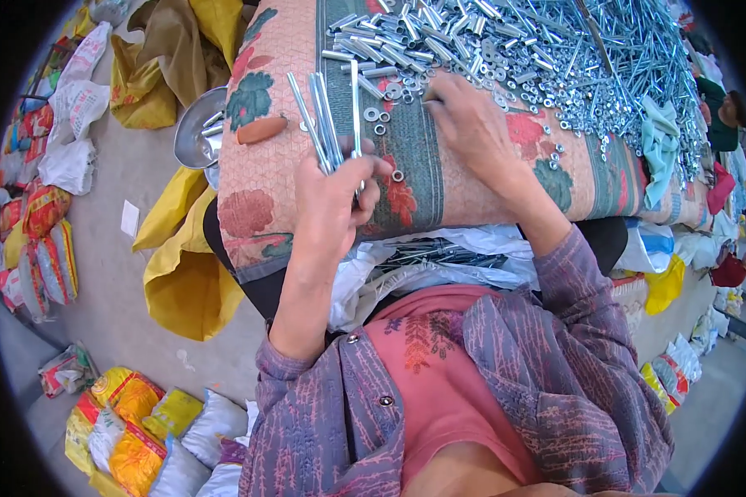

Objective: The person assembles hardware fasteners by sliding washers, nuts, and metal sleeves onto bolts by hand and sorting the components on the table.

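Note:
My left hand (337, 192) is closed round several long, shiny metal rods (326, 124), which stick up out of the fist. One of them stands apart from the rest, by the thumb. My right hand (471, 124) reaches to the near edge of the hardware heap, fingers curled down and thumb bent in. Its fingertips are beside loose washers (394, 89), and whatever they grip is hidden. Between the hands lie a few nuts (380, 129) on the patterned cloth (416, 157).
Short metal sleeves (381, 50) and a tangle of long bolts (638, 50) cover the far side. An orange-brown handle-like piece (262, 130) lies left, near a metal bowl (197, 132). Dark bolts (448, 255) fill a white bag in front of me. Yellow sacks (186, 282) stand on the floor.

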A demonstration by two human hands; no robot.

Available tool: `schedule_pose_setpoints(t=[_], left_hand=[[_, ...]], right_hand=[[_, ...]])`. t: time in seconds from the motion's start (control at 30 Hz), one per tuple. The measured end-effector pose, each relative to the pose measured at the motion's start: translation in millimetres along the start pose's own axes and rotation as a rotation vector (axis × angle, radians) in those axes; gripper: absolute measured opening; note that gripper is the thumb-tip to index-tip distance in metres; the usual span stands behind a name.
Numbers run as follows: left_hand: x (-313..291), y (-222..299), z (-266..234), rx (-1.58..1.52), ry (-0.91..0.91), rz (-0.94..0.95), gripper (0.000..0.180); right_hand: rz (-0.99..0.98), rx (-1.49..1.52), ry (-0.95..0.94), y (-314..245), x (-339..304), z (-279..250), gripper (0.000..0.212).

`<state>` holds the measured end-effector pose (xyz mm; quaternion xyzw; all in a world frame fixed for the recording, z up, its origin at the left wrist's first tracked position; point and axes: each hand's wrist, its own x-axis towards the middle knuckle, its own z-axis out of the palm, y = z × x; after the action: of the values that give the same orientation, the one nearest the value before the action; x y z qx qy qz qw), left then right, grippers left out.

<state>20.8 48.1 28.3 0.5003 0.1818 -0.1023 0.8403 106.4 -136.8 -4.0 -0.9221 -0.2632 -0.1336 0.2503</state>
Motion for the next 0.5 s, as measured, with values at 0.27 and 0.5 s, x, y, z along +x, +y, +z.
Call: schedule_pose_setpoints(t=[0.27,0.5], left_hand=[[1.2,-16.5,5.1,-0.017,-0.034,-0.091,0.018],[11.0,-10.1,-10.7,-0.24,0.029,0.02,0.014]], right_hand=[[-0.012,0.034,-0.063,7.5,-10.9,-23.7,0.013],[0.066,0.114,-0.184,8.6,-13.3,-37.0,0.011]])
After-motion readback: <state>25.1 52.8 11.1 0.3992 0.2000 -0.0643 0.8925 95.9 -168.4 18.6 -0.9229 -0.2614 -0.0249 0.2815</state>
